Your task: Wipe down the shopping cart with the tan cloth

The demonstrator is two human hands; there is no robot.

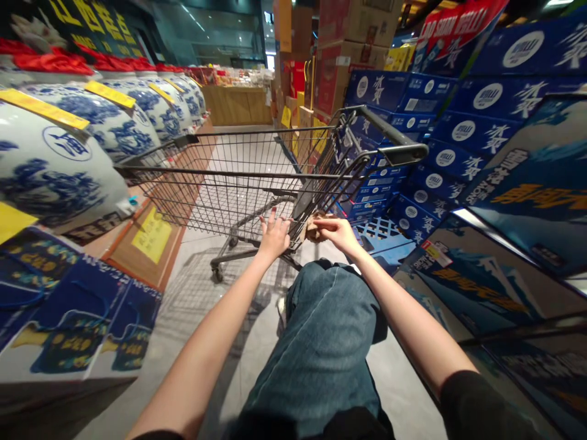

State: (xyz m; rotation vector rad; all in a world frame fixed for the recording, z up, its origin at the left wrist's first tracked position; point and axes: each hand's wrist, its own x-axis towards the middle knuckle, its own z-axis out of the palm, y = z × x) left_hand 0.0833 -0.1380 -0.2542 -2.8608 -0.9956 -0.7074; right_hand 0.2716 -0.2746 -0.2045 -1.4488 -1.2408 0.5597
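Observation:
A dark wire shopping cart (406,154) stands sideways in front of me, its handle to the right. My left hand (275,234) lies against the lower part of its basket, fingers spread, with nothing visible in it. Close by on the right, my right hand (340,234) pinches a crumpled brown cloth or paper (316,228). That piece is held against the lower rear wires of the cart. Its exact material cannot be made out, and my right fingers hide some of it.
Several blue-and-white porcelain jars (59,159) line a wooden platform (151,244) on the left. Blue gift bags (82,318) stand nearer. Stacked blue beer cartons (486,122) rise on the right, beside a blue plastic pallet (383,235). My bent knee (334,299) is below my hands.

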